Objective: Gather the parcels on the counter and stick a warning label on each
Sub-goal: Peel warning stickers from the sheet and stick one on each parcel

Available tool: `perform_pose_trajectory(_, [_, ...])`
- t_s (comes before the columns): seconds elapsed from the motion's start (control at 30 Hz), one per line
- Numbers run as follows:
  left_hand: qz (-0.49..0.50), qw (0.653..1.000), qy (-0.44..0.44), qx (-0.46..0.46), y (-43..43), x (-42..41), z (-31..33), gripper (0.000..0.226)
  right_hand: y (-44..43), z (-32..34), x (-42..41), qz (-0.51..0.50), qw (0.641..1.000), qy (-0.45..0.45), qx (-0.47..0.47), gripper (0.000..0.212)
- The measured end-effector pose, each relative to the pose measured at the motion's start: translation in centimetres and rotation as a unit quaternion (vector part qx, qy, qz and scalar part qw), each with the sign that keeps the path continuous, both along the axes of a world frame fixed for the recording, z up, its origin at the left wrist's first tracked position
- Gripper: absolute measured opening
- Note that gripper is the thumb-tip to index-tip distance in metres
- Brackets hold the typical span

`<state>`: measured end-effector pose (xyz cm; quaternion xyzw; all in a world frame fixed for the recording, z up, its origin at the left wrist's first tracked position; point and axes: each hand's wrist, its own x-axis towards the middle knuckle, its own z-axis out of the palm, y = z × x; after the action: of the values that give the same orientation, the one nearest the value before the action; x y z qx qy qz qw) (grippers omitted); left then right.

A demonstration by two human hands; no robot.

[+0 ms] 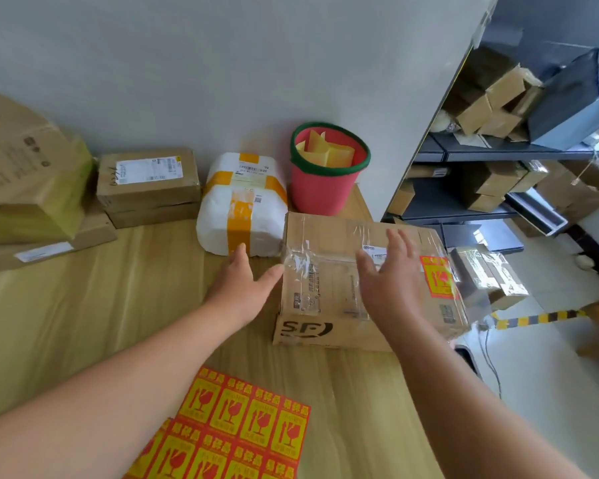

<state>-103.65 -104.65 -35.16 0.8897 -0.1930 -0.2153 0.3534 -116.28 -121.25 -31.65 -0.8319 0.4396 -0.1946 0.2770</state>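
A taped cardboard parcel [329, 271] marked SF lies on the wooden counter [83, 323] at the right edge. A red and yellow warning label [438, 276] is stuck on its right side. My left hand [244, 281] is open, thumb touching the parcel's left edge. My right hand [391, 274] hovers open over the parcel's top. A sheet of red and yellow warning labels [236, 430] lies near the front edge. Behind stand a white parcel with yellow tape [242, 205], a brown box [149, 181] on a flatter one, and larger cartons [25, 174] at the left.
A red bin with a green rim [327, 171] holding yellow backing paper stands against the grey wall. Right of the counter are dark shelves [498, 153] with boxes, more parcels on the floor [488, 274], and a yellow-black striped strip [540, 318].
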Motion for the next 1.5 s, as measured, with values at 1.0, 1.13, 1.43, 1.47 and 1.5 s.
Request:
perform_pose_trajectory(1.0, [0.156, 0.94, 0.205, -0.223, 2.2, 16.6, -4.9, 0.058, 8.3, -6.0, 21.5, -0.017, 0.987, 0.029, 0.155, 0.077])
perform_pose_trajectory(1.13, [0.138, 0.942, 0.185, -0.245, 4.0, 15.8, -2.4, 0.057, 10.2, -3.9, 19.9, -0.008, 0.99, -0.017, 0.139, 0.074])
perform_pose_trajectory(1.43, [0.139, 0.931, 0.136, -0.31, 12.0, 10.8, 2.7, 0.055, 17.3, 1.1, 14.1, 0.071, 0.985, -0.091, 0.13, 0.06])
perform_pose_trajectory(1.47, [0.146, 0.928, 0.135, -0.314, 13.5, 9.9, 2.9, 0.059, 18.4, 1.3, 13.2, 0.082, 0.983, -0.089, 0.139, 0.059])
perform_pose_trajectory(1.5, [0.153, 0.926, 0.135, -0.318, 14.9, 8.9, 3.0, 0.062, 19.6, 1.5, 12.1, 0.094, 0.981, -0.084, 0.147, 0.059])
